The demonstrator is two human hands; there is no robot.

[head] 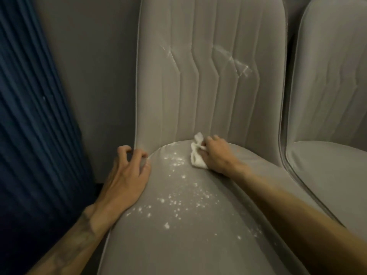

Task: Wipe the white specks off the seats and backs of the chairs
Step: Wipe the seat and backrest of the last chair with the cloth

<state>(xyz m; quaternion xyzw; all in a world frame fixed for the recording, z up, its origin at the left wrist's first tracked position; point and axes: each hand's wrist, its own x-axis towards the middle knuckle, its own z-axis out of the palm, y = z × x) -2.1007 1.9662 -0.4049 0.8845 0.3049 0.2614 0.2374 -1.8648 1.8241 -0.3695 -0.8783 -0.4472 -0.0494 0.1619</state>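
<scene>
Right in front of me, the right hand point(216, 155) is down at the rear of the seat point(178, 251), fingers bunched round a crumpled white cloth point(195, 157), pressing it where the seat meets the backrest point(198, 100) of the grey chair point(151, 261). The left hand point(127, 175) is well apart from it, palm on the seat's left edge, fingers curled and clutching the corner by the backrest. Between the two hands and trailing toward the front, white specks point(178, 201) are scattered over the seat. Higher up, pale white streaks point(236, 62) mark the backrest. A second chair point(327, 96) stands just beside on the right; a blue curtain point(29, 116) hangs at the left against the wall point(95, 76).
</scene>
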